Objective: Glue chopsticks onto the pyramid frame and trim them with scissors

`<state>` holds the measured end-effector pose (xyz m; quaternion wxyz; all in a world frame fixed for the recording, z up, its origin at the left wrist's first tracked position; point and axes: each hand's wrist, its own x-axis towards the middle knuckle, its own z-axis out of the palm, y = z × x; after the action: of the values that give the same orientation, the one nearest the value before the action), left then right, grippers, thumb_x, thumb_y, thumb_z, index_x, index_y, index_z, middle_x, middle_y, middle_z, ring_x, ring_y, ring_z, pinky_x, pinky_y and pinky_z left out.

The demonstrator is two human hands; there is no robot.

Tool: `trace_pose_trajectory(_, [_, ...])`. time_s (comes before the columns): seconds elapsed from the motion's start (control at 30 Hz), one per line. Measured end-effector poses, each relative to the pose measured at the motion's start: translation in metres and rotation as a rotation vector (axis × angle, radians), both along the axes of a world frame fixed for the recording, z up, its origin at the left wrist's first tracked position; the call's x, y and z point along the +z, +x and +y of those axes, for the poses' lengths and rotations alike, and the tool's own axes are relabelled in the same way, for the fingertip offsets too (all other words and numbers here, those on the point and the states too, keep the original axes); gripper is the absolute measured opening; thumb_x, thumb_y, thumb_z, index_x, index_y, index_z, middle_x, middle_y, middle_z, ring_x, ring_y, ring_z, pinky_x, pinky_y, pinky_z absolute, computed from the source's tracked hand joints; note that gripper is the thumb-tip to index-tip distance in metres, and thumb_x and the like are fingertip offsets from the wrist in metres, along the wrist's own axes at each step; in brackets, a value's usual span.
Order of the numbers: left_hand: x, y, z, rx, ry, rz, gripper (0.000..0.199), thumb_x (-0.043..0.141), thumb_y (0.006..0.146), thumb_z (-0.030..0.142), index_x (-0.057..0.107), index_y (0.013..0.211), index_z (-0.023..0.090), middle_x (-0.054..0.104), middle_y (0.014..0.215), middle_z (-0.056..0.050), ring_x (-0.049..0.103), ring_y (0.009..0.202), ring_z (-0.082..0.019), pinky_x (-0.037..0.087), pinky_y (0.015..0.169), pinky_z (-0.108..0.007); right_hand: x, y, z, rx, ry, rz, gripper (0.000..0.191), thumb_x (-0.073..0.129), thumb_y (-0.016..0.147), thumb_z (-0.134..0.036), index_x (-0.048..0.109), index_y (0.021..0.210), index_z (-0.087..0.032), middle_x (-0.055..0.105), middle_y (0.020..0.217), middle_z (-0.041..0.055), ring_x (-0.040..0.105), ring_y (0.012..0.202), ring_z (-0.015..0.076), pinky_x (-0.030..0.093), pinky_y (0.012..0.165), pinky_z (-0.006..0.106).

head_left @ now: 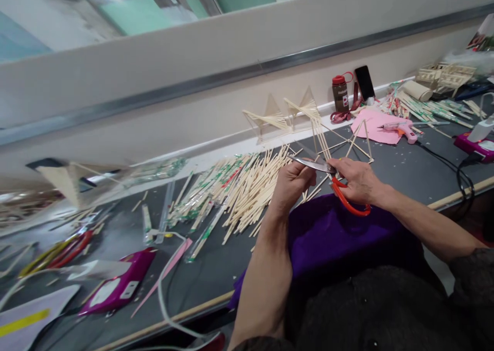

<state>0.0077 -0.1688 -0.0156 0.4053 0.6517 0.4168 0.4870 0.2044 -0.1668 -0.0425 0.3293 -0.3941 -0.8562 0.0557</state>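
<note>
The right hand (357, 178) has its fingers (343, 167) closed through the red loop handles of steel-bladed scissors (328, 178), whose blades point left. The left hand (291, 183) has its fingers (303, 172) curled and pressed together at the blade tips; what they pinch cannot be told. Both hands hover above a purple cloth (332, 232) at the near edge of the dark grey surface (216, 266), beside a heap of pale wooden sticks (247, 186).

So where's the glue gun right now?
The glue gun lies on the pink sheet at the far right of the table, beyond the right hand, right of the bottle.
</note>
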Motion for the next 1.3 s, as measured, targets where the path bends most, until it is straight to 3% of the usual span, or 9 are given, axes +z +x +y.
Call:
trace_pose_trajectory(0.2, [-0.003, 0.0, 0.004, 0.056, -0.033, -0.097, 0.029, 0.077, 0.074, 0.046, 0.065, 0.079, 0.02, 0.057, 0.052, 0.004, 0.034, 0.038, -0.006, 0.02, 0.038, -0.022, -0.002, 0.0, 0.002, 0.003, -0.017, 0.016, 0.039, 0.059, 0.084, -0.028, 0.06, 0.122, -0.019, 0.07, 0.1, 0.0081, 0.064, 0.083, 0.0212, 0.049, 0.076, 0.034])
trace_pose_trajectory(0.6, [0.004, 0.002, -0.002, 0.053, 0.025, -0.013, 0.034, 0.072, 0.08, 0.047, 0.061, 0.064, 0.019, 0.043, 0.047, 0.006, 0.029, 0.042, -0.007, 0.021, 0.042, -0.024, -0.002, -0.002, 0.0, -0.025, 0.015, -0.015, 0.065, 0.071, 0.082, -0.05, 0.055, 0.135, -0.015, 0.068, 0.11, 0.0124, 0.066, 0.094, 0.0279, 0.051, 0.082, 0.04])
trace_pose_trajectory(0.73, [0.004, 0.002, -0.002, 0.037, 0.033, -0.008, 0.042, 0.071, 0.081, 0.051, 0.057, 0.058, 0.019, 0.042, 0.046, 0.005, 0.029, 0.043, -0.007, 0.02, 0.042, -0.024, -0.002, -0.001, 0.0, -0.016, 0.012, -0.021, 0.065, 0.072, 0.082, -0.047, 0.053, 0.136, -0.017, 0.068, 0.11, 0.0115, 0.066, 0.095, 0.0273, 0.051, 0.083, 0.04])
trace_pose_trajectory(0.97, [0.006, 0.002, -0.004, -0.002, -0.076, -0.05, 0.04, 0.074, 0.077, 0.054, 0.058, 0.064, 0.019, 0.041, 0.045, 0.007, 0.025, 0.04, -0.006, 0.017, 0.041, -0.023, -0.004, -0.002, 0.0, -0.009, 0.027, -0.002, 0.062, 0.072, 0.082, -0.049, 0.054, 0.133, -0.018, 0.068, 0.11, 0.0117, 0.066, 0.094, 0.0273, 0.05, 0.083, 0.039])
trace_pose_trajectory(1.3, [-0.001, 0.001, 0.0, -0.004, -0.019, -0.057, 0.047, 0.072, 0.08, 0.057, 0.055, 0.059, 0.019, 0.04, 0.046, 0.006, 0.026, 0.041, -0.006, 0.019, 0.041, -0.023, 0.003, 0.0, -0.005, -0.011, -0.035, -0.005, 0.05, 0.074, 0.082, -0.044, 0.06, 0.122, -0.017, 0.071, 0.106, 0.0097, 0.067, 0.088, 0.0229, 0.05, 0.081, 0.035])
